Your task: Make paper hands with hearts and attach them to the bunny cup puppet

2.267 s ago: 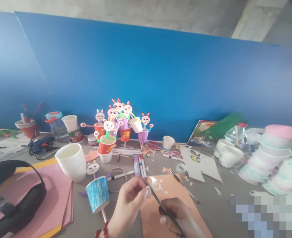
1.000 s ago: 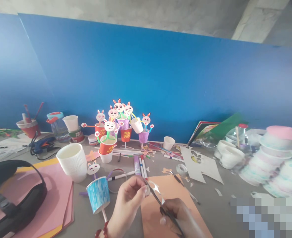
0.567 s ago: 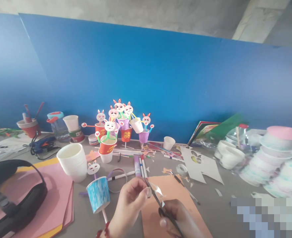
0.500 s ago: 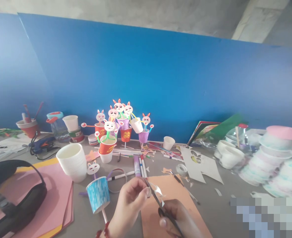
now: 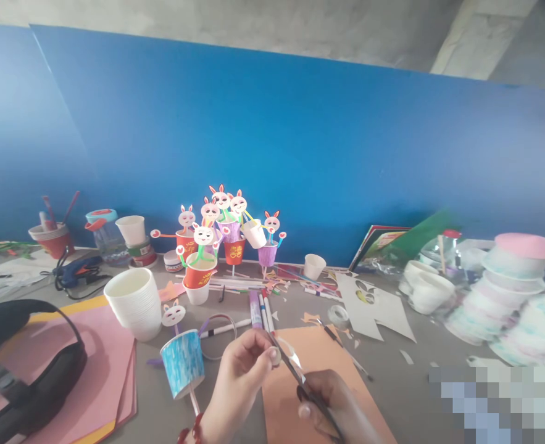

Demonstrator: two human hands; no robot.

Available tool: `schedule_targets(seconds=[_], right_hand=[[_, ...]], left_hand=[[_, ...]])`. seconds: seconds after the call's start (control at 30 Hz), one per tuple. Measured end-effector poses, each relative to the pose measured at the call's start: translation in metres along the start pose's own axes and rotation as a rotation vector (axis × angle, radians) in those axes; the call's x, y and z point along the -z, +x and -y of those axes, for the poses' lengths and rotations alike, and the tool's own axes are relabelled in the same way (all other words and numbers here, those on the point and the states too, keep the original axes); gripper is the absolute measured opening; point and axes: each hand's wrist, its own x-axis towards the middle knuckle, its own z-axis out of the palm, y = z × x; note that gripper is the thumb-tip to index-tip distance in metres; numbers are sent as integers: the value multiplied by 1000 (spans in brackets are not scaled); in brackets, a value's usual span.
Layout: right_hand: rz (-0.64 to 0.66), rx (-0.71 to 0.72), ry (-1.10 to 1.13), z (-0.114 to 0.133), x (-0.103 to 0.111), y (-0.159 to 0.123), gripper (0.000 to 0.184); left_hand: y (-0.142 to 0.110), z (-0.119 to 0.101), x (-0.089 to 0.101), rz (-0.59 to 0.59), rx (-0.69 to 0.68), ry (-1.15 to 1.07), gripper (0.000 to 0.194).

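My left hand (image 5: 242, 370) pinches a small white paper piece (image 5: 291, 355) between thumb and fingers, low in the middle of the view. My right hand (image 5: 334, 407) grips dark scissors (image 5: 291, 370), whose blades point up-left into the paper piece. Both hands hover over an orange paper sheet (image 5: 313, 351) on the grey table. Just left of my left hand a blue-painted paper cup (image 5: 183, 362) on a stick leans, with a small bunny face (image 5: 173, 313) above it.
A stack of white cups (image 5: 134, 302) and pink sheets (image 5: 100, 364) lie left. Several bunny cup figures (image 5: 221, 234) stand at the back by the blue wall. Markers (image 5: 259, 308), a tape roll (image 5: 338, 316) and stacked bowls (image 5: 508, 290) are around. Black headphones (image 5: 17, 357) sit at far left.
The white paper piece has turned a little between my fingers and the scissor blades have shifted slightly along it. Everything else stays put.
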Motion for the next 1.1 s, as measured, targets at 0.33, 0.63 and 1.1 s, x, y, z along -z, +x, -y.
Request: schedule_targets(seconds=[0.33, 0.63, 1.1], right_hand=[[-25, 0, -57, -3, 1, 1, 68], [-57, -36, -55, -8, 1, 1, 65], [-94, -86, -31, -11, 3, 0, 62]], left_hand=[[0, -1, 0, -2, 7, -32, 33], [1, 1, 2, 4, 21, -44, 34], [2, -4, 4, -11, -3, 66, 28]])
